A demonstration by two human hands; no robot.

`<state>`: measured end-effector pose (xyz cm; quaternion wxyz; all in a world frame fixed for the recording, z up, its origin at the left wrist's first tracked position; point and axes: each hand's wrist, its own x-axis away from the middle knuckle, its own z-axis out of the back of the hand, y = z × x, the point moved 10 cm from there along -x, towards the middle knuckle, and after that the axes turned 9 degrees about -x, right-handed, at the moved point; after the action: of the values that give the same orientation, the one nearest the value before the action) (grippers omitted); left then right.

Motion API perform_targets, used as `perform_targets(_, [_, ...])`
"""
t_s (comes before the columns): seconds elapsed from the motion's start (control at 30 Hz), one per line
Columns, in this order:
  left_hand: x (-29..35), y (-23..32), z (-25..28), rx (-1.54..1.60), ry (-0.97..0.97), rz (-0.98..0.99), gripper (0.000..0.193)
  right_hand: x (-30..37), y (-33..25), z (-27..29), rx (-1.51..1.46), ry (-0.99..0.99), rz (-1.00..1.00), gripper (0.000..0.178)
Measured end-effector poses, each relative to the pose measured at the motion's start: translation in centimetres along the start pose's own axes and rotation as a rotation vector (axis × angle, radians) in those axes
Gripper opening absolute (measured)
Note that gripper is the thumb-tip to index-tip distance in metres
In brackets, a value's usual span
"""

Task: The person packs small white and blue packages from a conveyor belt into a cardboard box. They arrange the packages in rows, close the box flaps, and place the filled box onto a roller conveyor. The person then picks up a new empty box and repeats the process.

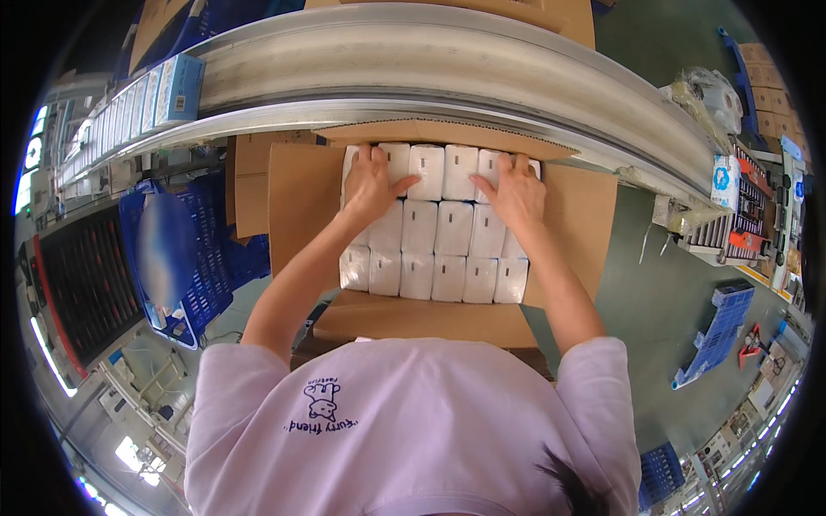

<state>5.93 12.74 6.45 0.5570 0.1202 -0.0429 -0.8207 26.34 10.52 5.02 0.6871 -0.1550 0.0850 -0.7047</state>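
An open cardboard carton (572, 232) stands before me with its flaps folded outward. Inside lie three rows of white, film-wrapped packs (420, 225), each with a small dark mark on top; they look like tissue packs. My left hand (372, 182) rests on the far row near its left end, thumb pointing inward and fingers apart. Near the right end of that row, my right hand (516, 191) lies on the packs the same way, its thumb toward the middle. Both hands touch the packs, and some fingertips are hidden at the far edge.
Just beyond the carton runs a conveyor (430, 73) with metal side rails. Blue-and-white boxes (176, 90) stand in a row on its left part. A blue plastic crate (202, 249) is at the left, and a blue pallet (716, 331) lies on the floor at the right.
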Motion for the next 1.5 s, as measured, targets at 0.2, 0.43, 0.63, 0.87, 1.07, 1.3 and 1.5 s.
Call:
perform_targets(0.2, [3.1,-7.0,7.2,0.708,-0.333,0.139,0.025,8.5,13.2,4.7,-0.695,0.174,-0.432,0.039])
perform_targets(0.43, [8.1,-12.4,2.7,1.024,0.256,0.455,0.026,12.0,6.9,-1.6,-0.999,-0.507,-0.354,0.047])
perform_targets(0.63, [2.0,3.8,-1.8,0.141,-0.010,-0.281,0.050,19.2,-4.3,-1.1,-0.200,-0.314,0.464,0.053])
perform_targets(0.87, [-2.2,6.0,4.0,0.412,-0.348,-0.413,0.033,8.5,-1.7,2.1,-0.056,0.056,0.322,0.060])
perform_targets(1.07, [3.0,2.6,8.5,0.093,0.125,-0.192,0.059,11.1,-2.9,-2.0,-0.025,0.116,0.627,0.050])
perform_targets(1.3, [9.1,3.2,1.4,0.172,-0.133,-0.225,0.036,10.7,11.2,-4.3,-0.275,0.126,-0.755,0.055])
perform_targets(1.5, [10.9,-12.4,-9.1,0.815,-0.065,0.685,0.053,11.7,20.5,-4.0,-0.617,0.158,-0.625,0.055])
